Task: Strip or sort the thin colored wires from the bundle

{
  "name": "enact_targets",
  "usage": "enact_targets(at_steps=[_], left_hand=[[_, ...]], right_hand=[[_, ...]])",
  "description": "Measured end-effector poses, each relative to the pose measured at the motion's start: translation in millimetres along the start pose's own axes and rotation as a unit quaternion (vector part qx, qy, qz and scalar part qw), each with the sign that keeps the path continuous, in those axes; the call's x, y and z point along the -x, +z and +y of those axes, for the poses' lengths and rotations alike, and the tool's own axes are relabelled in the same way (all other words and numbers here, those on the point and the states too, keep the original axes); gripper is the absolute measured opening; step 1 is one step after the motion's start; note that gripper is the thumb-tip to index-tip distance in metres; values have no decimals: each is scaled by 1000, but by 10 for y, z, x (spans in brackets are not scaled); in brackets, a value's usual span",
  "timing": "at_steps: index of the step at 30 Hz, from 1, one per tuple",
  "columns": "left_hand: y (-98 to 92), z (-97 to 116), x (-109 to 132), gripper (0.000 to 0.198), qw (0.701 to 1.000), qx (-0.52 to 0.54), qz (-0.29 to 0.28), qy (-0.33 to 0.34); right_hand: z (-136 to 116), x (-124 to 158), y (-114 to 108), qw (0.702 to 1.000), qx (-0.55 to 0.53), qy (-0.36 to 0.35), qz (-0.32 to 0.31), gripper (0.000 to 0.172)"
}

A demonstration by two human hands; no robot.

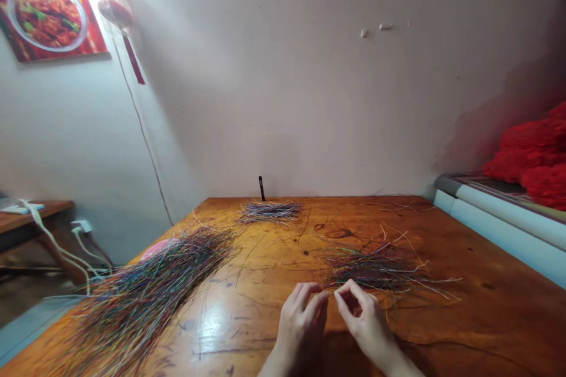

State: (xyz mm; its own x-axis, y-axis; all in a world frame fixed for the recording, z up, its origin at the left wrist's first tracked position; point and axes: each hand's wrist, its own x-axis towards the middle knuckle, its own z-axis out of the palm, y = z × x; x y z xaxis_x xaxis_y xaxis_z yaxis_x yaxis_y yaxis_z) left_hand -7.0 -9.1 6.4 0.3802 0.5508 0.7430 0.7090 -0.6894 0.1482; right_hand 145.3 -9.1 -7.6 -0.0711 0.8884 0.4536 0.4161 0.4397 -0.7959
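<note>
While the left hand (300, 327) and right hand (365, 324) curl fingertips-in just short of the wires (374, 268) on the table (477, 330) (can't tell if either pinches a strand), a bigger heap (150, 294) lies to their left and a small bundle (269, 212) sits near the far edge.

Three wire heaps lie on the wooden table (274, 265): a large heap (145, 300) at its left side, a small bundle (269, 211) at its far edge, and a loose heap (375, 268) right of centre. A slim rod (262, 188) stands behind the small bundle. A chest freezer (499, 212) sits right of the table, with yarn (530, 153) on top; a low side table (30, 218) sits left of it.
</note>
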Motion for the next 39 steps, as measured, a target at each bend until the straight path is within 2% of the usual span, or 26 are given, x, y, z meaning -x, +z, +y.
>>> enact_targets(at_steps=[3,7,13,25,39], left_hand=[[-3,7,-27,10,1000,5,14,0],[36,-35,-16,7,999,16,35,-2],[43,-38,3,8,999,16,26,-22],[32,-36,16,9,998,40,35,-38],[43,-50,16,11,994,45,40,-95]], right_hand=[[-16,1,3,1000,-14,-3,-3,21],[-49,0,0,999,-32,-8,-14,21],[-29,16,12,999,-26,-25,-8,21],[58,24,-6,992,-19,-122,15,13],[2,23,-58,984,-8,-173,37,22]])
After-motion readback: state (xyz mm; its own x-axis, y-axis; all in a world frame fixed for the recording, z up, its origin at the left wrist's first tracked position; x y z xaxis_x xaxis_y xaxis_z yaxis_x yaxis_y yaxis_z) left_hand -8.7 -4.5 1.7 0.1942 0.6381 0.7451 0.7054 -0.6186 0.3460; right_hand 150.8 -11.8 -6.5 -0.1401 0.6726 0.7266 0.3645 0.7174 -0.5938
